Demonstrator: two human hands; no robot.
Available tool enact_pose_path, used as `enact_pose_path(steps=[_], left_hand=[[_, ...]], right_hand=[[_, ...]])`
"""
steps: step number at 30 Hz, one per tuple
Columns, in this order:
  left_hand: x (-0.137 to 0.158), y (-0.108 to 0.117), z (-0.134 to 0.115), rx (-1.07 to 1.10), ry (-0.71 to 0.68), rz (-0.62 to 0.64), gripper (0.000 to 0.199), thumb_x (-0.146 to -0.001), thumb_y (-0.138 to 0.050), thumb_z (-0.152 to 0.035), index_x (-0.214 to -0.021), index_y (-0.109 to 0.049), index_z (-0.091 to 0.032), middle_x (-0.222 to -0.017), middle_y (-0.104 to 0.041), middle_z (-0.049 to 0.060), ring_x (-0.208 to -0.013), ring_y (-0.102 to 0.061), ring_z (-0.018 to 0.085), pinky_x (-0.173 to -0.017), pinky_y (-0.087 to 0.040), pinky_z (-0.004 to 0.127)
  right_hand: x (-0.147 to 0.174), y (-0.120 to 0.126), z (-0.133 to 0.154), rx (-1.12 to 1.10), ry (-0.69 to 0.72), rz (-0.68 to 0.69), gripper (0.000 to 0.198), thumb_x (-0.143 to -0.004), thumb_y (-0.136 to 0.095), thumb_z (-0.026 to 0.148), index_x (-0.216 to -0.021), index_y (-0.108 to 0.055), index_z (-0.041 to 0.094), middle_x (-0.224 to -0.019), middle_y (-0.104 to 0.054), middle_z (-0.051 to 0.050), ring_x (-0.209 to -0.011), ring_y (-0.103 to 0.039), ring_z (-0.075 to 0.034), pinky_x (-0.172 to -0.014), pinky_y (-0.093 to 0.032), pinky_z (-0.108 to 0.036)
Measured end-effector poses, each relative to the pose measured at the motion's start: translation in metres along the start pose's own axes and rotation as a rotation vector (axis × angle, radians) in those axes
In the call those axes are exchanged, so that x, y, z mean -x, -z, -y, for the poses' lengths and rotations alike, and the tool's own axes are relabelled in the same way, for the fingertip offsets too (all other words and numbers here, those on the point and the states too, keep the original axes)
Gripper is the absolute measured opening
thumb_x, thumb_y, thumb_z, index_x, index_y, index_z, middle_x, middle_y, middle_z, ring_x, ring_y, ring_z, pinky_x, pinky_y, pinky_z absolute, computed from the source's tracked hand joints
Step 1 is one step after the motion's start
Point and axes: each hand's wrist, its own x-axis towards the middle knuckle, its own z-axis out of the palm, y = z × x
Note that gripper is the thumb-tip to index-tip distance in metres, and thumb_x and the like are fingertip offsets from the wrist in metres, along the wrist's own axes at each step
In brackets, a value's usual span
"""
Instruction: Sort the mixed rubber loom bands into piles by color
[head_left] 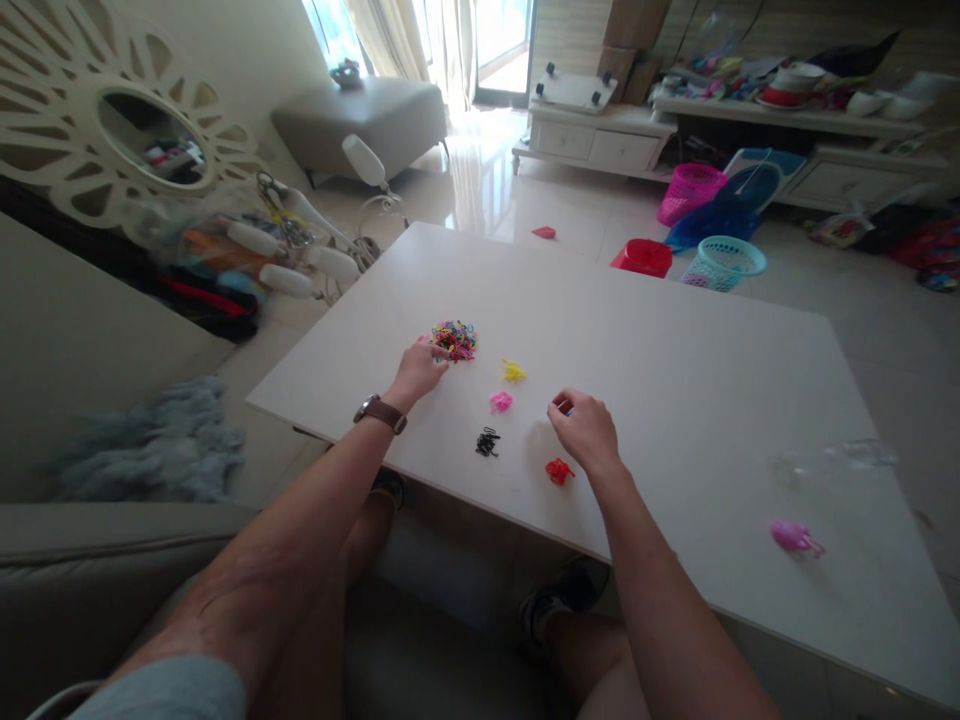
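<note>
A mixed heap of small coloured rubber bands [459, 338] lies on the white table [675, 370]. My left hand [420, 372], with a watch on its wrist, reaches to the near edge of that heap, thumb and fingers pinched together; what lies between them is hidden. Over the table to the right, my right hand [586, 425] is curled closed, and a bit of blue rubber band shows at its fingers. Between the hands are single-colour clusters: yellow bands [513, 371], pink bands [501, 402] and black bands [487, 442]. Just below my right hand sit red bands [559, 471].
A pink balloon-like object [795, 538] and a clear plastic item [836, 457] lie at the table's right. Beyond the far edge stand a red bin [646, 257] and a turquoise basket [724, 262]. A white lamp [330, 262] is by the left edge.
</note>
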Motion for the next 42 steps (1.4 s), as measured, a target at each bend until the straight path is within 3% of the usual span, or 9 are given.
enact_pose_path(steps=[5, 14, 19, 23, 28, 32, 37, 42], left_hand=[[0.002, 0.006, -0.002, 0.137, 0.095, -0.139, 0.020, -0.076, -0.075, -0.025, -0.092, -0.084, -0.015, -0.095, -0.081, 0.011, -0.101, -0.073, 0.025, -0.095, -0.052, 0.031], [0.001, 0.009, -0.001, 0.296, 0.195, -0.281, 0.018, -0.069, -0.081, -0.025, -0.083, -0.082, -0.015, -0.082, -0.079, 0.009, -0.081, -0.072, 0.022, -0.080, -0.054, 0.030], [-0.002, 0.001, -0.003, 0.673, 0.214, -0.251, 0.016, -0.064, -0.081, -0.017, -0.078, -0.074, -0.012, -0.074, -0.074, 0.006, -0.073, -0.070, 0.018, -0.076, -0.057, 0.031], [0.002, -0.001, -0.017, 0.982, 0.252, -0.105, 0.023, -0.062, -0.083, -0.012, -0.082, -0.071, -0.011, -0.078, -0.073, 0.005, -0.074, -0.070, 0.016, -0.082, -0.059, 0.033], [0.020, -0.005, -0.043, 1.151, 0.264, 0.192, 0.026, -0.062, -0.087, -0.013, -0.084, -0.073, -0.011, -0.085, -0.073, 0.007, -0.076, -0.070, 0.014, -0.086, -0.057, 0.033], [0.043, -0.013, -0.063, 1.179, 0.201, 0.423, 0.028, -0.063, -0.089, -0.017, -0.086, -0.074, -0.012, -0.086, -0.074, 0.007, -0.076, -0.068, 0.013, -0.085, -0.056, 0.032], [0.068, -0.023, -0.081, 1.110, 0.142, 0.581, 0.025, -0.065, -0.086, -0.017, -0.088, -0.076, -0.012, -0.082, -0.073, 0.006, -0.075, -0.067, 0.012, -0.080, -0.053, 0.029], [0.075, -0.028, -0.085, 1.069, 0.076, 0.635, 0.024, -0.068, -0.085, -0.019, -0.089, -0.076, -0.013, -0.082, -0.073, 0.005, -0.075, -0.067, 0.012, -0.083, -0.053, 0.031]], right_hand=[[0.001, -0.001, 0.000, 0.032, 0.020, 0.009, 0.016, -0.087, -0.057, 0.030, -0.083, -0.071, 0.025, -0.084, -0.075, -0.001, -0.078, -0.064, -0.019, -0.065, -0.035, -0.029], [0.001, -0.004, 0.001, 0.040, 0.023, 0.026, 0.015, -0.088, -0.057, 0.031, -0.083, -0.071, 0.027, -0.085, -0.075, 0.000, -0.077, -0.064, -0.019, -0.065, -0.035, -0.028], [0.001, -0.004, 0.001, 0.026, 0.020, 0.030, 0.014, -0.087, -0.058, 0.031, -0.082, -0.071, 0.027, -0.085, -0.075, -0.001, -0.077, -0.065, -0.020, -0.065, -0.037, -0.029], [0.001, -0.004, 0.001, 0.003, 0.031, 0.023, 0.015, -0.086, -0.058, 0.030, -0.081, -0.071, 0.027, -0.084, -0.075, 0.000, -0.076, -0.064, -0.020, -0.066, -0.038, -0.029], [0.000, -0.007, 0.000, -0.121, 0.117, 0.005, 0.014, -0.086, -0.060, 0.028, -0.080, -0.071, 0.024, -0.079, -0.074, -0.001, -0.071, -0.064, -0.018, -0.068, -0.042, -0.029], [0.000, -0.006, 0.004, -0.319, 0.190, -0.041, 0.014, -0.088, -0.061, 0.030, -0.088, -0.073, 0.022, -0.080, -0.074, -0.002, -0.067, -0.065, -0.015, -0.070, -0.048, -0.029], [0.002, -0.003, 0.010, -0.627, 0.229, -0.047, 0.028, -0.088, -0.067, 0.040, -0.108, -0.074, 0.021, -0.095, -0.077, -0.005, -0.074, -0.068, -0.017, -0.066, -0.053, -0.028], [0.002, -0.005, 0.011, -0.706, 0.247, -0.008, 0.024, -0.086, -0.069, 0.040, -0.094, -0.077, 0.020, -0.090, -0.077, -0.006, -0.071, -0.068, -0.017, -0.067, -0.053, -0.028]])
